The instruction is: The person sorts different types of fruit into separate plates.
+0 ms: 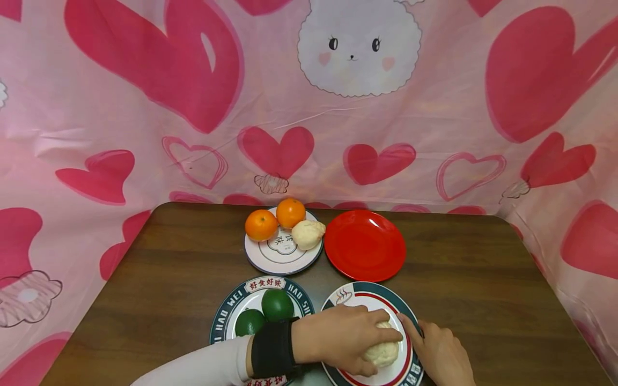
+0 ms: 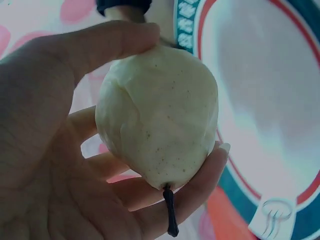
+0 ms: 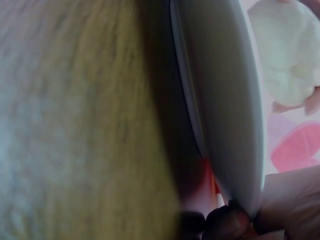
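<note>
My left hand (image 1: 344,336) holds a pale pear (image 1: 383,354) over a white plate with a green rim and red ring (image 1: 386,294). In the left wrist view the pear (image 2: 160,115) shows small dark specks and a dark stem; thumb and fingers curl round it. At the plate's right side, my right hand (image 1: 441,351) grips the rim. The right wrist view gives the plate (image 3: 230,100) edge-on, pinched at its lower edge by the fingers (image 3: 227,222). The left forearm crosses over another green-rimmed plate (image 1: 222,316).
Dark green round fruits (image 1: 277,304) lie on that left plate. Behind it, a white plate (image 1: 282,264) bears two oranges (image 1: 261,225) and a second pale fruit (image 1: 308,234). A red plate (image 1: 365,246) stands beside it on the brown table (image 1: 154,279). Heart-patterned cloth (image 1: 280,107) encloses the back and sides.
</note>
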{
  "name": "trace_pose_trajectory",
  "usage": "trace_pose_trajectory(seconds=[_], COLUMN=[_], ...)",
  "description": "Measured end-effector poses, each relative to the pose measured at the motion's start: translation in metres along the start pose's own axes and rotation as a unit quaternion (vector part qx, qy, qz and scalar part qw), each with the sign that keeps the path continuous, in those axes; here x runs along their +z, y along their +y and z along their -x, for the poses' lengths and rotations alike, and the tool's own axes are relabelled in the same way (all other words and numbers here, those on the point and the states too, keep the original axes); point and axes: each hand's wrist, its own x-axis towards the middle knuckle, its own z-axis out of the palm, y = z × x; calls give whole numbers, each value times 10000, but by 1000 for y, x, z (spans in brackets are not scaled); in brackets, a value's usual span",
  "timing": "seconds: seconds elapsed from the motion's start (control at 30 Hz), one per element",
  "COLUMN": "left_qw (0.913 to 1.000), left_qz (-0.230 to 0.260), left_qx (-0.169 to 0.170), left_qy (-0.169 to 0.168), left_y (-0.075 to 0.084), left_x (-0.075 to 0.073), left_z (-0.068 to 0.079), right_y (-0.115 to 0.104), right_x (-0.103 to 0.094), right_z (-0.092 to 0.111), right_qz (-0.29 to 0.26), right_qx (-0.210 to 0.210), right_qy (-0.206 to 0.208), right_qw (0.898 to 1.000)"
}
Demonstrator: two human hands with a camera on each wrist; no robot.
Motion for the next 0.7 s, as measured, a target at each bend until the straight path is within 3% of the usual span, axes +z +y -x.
trace_pose_trajectory(seconds=[0.2,0.43,0.57,0.7], left_qw=[9999,9987,9968,9934], left_qz=[-75,331,677,881], left_qx=[-52,-301,-417,-640], left_qy=[-112,-225,-113,357], left_y=[-2,-8,-11,-19], left_x=[17,26,18,-5], left_z=[-9,-11,-7,8], right_y=[0,-1,-1,0], right_x=[1,1,0,0], right_z=[0,-2,-1,-1], right_qz=[55,86,144,119], right_qx=[0,36,32,-30], right_qy=[61,-48,-35,51], right_qw=[10000,9999,9999,9999])
